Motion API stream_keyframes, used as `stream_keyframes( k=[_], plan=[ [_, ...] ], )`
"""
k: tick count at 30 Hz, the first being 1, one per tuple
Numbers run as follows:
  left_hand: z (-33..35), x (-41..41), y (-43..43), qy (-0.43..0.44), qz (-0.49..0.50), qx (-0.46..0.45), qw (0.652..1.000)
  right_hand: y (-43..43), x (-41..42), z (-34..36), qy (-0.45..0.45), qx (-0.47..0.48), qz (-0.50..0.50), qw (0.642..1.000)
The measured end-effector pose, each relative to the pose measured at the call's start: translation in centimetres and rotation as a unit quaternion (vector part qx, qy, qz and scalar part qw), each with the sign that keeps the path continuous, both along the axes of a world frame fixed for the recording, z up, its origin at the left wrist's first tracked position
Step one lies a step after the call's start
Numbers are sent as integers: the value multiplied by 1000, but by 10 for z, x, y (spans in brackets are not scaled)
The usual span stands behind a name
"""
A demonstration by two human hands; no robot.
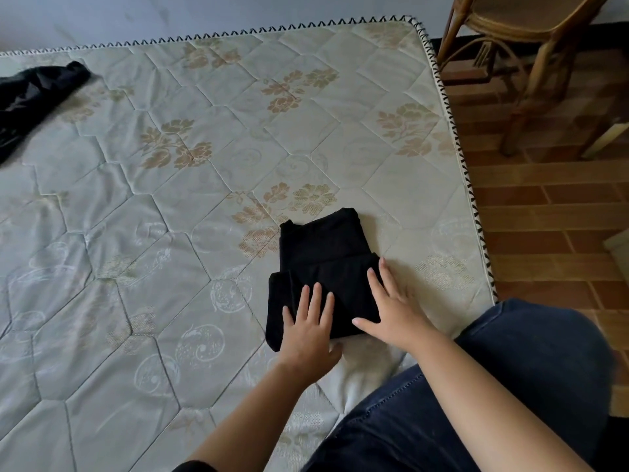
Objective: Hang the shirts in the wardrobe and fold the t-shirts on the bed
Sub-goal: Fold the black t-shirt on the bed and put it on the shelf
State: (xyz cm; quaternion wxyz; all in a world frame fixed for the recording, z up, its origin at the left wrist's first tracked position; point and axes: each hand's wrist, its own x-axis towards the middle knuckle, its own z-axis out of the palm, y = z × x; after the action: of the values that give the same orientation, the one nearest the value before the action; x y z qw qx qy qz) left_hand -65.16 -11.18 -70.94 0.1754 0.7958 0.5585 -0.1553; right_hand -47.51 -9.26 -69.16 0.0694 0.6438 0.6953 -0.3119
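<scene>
Two flat hands, left hand (308,323) and right hand (391,306), press folded black t-shirt (323,253); gripping nothing; likely next: crumpled black garment (37,97).

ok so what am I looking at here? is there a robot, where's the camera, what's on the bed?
There is no robot here: a person is working with two bare hands. The single picture comes from a wide-angle camera worn on the head, looking forward and down, so the arms enter from the bottom. The surface is a quilted mattress with a flower pattern. Near its right edge lies a folded black t-shirt. The left hand and the right hand both rest flat on it with fingers straight; nothing is gripped. A second black garment lies unfolded at the far left. The dark jeans are the person's own leg. A rattan chair stands on the tiled floor.
</scene>
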Motion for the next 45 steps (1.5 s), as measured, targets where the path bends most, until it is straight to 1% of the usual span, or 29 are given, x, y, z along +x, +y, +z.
stream_keyframes(
  k=[2, 5, 7, 10, 13, 16, 18, 21, 23, 25, 27, 31, 32, 34, 36, 37, 39, 41, 42, 43, 45],
  plan=[
    [2, 6, -1, 30, 12, 6, 999, -3, 2, 2, -34, 9, 33, 999],
    [-1, 7, -3, 33, 29, 33, 999, -8, 0, 1, -90, 32, 92, 991],
    [-2, 9, -4, 47, 37, 39, 997, -9, -3, 1, -105, 42, 101, 988],
    [8, 15, -1, 53, 45, 16, 997, -9, -3, 2, -108, 48, 96, 988],
    [23, 15, 12, 48, 36, -37, 998, -10, 1, 7, -56, 32, 59, 996],
    [40, 11, 32, 29, 22, -114, 993, -10, 6, 10, -2, 71, 27, 997],
    [52, 9, 43, -1, 16, -135, 991, -9, 10, 9, 25, 100, 6, 995],
    [70, 9, 52, -43, 5, -141, 989, -11, 14, 9, 52, 131, -20, 990],
    [77, 8, 55, -72, 17, -164, 984, -12, 16, 11, 83, 131, -46, 987],
    [78, 5, 56, -100, 39, -197, 974, -15, 17, 17, 145, 101, -106, 979],
    [76, 3, 54, -119, 72, -233, 962, -16, 19, 21, 183, 66, -154, 969],
    [68, -4, 40, -157, 159, -304, 926, -17, 21, 24, 164, 26, -170, 971],
    [65, -7, 37, -179, 189, -321, 911, -18, 20, 24, 172, 20, -176, 969],
    [61, -19, 34, -231, 258, -360, 866, -18, 18, 24, 209, 17, -199, 957],
    [59, -32, 33, -275, 314, -391, 820, -17, 16, 23, 264, 24, -233, 936],
    [60, -39, 34, -290, 324, -396, 809, -16, 16, 22, 295, 26, -248, 923],
    [61, -50, 38, -305, 326, -383, 809, -14, 15, 20, 351, 20, -266, 898],
    [61, -59, 43, -303, 319, -357, 824, -11, 15, 15, 394, 0, -265, 880],
    [60, -62, 46, -297, 320, -340, 833, -11, 16, 13, 400, -17, -261, 878],
    [59, -65, 48, -290, 325, -320, 841, -10, 16, 10, 392, -33, -254, 884],
    [56, -69, 53, -275, 339, -275, 857, -8, 15, 5, 339, -50, -231, 911]
  ],
)
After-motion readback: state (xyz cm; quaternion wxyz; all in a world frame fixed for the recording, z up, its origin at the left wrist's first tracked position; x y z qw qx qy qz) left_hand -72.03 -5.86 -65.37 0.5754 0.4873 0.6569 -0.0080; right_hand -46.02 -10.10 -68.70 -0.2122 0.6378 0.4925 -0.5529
